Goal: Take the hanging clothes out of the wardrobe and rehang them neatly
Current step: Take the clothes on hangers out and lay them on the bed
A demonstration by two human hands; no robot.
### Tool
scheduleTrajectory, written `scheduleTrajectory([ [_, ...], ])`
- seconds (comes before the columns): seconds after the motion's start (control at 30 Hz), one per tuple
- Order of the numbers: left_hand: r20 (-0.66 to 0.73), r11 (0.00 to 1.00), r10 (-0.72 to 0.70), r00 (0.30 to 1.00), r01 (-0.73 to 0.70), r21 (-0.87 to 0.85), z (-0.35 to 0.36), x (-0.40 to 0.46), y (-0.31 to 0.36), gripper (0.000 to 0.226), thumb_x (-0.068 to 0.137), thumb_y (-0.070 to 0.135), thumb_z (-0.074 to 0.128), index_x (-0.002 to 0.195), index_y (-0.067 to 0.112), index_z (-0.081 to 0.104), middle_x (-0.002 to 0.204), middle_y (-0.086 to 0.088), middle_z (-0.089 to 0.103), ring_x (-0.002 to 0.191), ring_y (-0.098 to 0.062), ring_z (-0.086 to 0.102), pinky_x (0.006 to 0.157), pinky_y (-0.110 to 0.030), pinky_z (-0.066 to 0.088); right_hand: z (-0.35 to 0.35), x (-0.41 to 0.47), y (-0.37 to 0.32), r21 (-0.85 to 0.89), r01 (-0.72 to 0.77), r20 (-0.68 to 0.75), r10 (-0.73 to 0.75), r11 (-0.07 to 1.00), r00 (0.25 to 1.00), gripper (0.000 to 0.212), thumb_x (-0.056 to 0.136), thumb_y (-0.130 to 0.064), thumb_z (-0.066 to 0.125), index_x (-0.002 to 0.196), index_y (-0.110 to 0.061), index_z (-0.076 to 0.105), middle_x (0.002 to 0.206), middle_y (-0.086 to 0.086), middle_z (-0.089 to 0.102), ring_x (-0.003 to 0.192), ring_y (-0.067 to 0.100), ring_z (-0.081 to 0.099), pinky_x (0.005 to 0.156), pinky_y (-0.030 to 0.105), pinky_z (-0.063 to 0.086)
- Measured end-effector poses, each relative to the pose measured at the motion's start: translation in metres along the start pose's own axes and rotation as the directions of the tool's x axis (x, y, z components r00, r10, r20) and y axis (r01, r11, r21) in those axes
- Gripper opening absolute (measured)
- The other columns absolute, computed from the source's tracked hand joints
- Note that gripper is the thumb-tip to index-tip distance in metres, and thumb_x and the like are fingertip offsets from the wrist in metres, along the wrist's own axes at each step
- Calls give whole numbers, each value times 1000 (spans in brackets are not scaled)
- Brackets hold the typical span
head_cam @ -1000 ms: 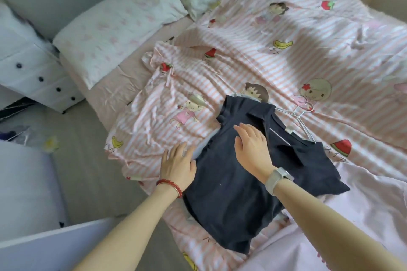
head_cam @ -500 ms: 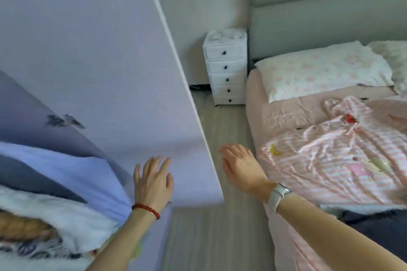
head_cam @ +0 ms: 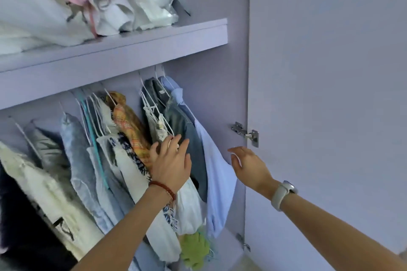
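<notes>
Inside the open lilac wardrobe [head_cam: 211, 103] several garments hang on white wire hangers below a shelf. At the right end hang a light blue shirt [head_cam: 217, 180], a grey-blue garment [head_cam: 187, 130] and a cream top [head_cam: 157, 125]. Left of them hangs an orange plaid piece [head_cam: 130, 123]. My left hand [head_cam: 172, 161], with a red bead bracelet, lies with spread fingers on the cream top and the grey-blue garment. My right hand [head_cam: 250, 166], with a white watch on its wrist, hovers with loose fingers just right of the blue shirt and holds nothing.
The wardrobe door [head_cam: 330, 94] stands open at the right, with metal hinges [head_cam: 246, 134]. The upper shelf [head_cam: 123, 50] carries piled white and pink textiles and a plastic bag. More pale blue, white and dark clothes [head_cam: 72, 160] crowd the rail to the left.
My view swung from the bed and the dark shirt laid there to the wardrobe's inside. Both hands rose from the floor side to the hanging clothes at the rail's right end.
</notes>
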State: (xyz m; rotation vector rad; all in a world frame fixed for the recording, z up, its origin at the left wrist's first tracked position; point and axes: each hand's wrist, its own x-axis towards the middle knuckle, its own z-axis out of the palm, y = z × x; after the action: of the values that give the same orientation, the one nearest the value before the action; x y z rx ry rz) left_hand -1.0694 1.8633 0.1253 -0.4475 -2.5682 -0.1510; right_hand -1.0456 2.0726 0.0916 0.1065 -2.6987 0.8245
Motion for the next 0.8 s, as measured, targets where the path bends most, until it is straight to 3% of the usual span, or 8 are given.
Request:
scheduleTrajectory([
  [0.1,-77,999,11,997,-7,46,0,39,-11,37,82,20,60,118,13,61,127,-9,56,126,-27,44,101,-56,26,6,55,-17,76,27,13,-28,997,1000,29,95,-18,37,113,-8,58,114,11,60,105,31,54,84,37,46],
  [0.2,-49,997,-38,998,42,67,6,83,-22,40,90,28,48,129,18,51,139,-3,45,136,-22,29,108,-53,13,12,106,-27,130,63,37,-69,989,997,25,95,-15,37,99,0,58,100,18,60,94,35,55,76,38,45],
  [0.33,97,988,-66,993,51,148,29,126,-32,46,96,40,27,142,31,29,151,8,24,142,-14,7,111,-51,2,27,156,-28,155,34,110,-52,987,993,29,96,-24,39,106,-4,58,113,15,57,100,34,54,81,36,44],
  [0.43,176,979,-137,975,106,174,48,128,-38,46,97,42,24,143,36,24,153,13,17,143,-14,0,111,-52,-3,42,176,-27,120,28,207,-52,992,977,37,96,-34,40,120,-9,53,124,12,52,112,32,51,89,35,42],
  [0.57,128,980,-164,978,147,136,58,116,-48,46,96,43,30,140,33,33,152,12,21,143,-18,8,112,-51,1,56,192,-26,127,43,206,-69,991,976,17,93,-20,39,100,-10,52,113,14,53,104,36,53,79,35,41],
  [0.67,125,978,-175,977,158,133,60,110,-59,49,94,48,31,141,32,33,153,13,19,142,-19,9,113,-48,7,59,206,-29,95,52,162,-67,994,985,36,93,-12,37,128,-10,43,130,14,48,111,36,50,86,37,42],
  [0.8,115,983,-167,979,157,95,63,105,-66,49,95,47,33,141,30,33,153,12,20,142,-20,13,113,-47,12,61,229,-38,-17,66,145,-63,998,987,34,96,-16,35,128,-8,40,124,17,53,107,39,54,84,39,44],
])
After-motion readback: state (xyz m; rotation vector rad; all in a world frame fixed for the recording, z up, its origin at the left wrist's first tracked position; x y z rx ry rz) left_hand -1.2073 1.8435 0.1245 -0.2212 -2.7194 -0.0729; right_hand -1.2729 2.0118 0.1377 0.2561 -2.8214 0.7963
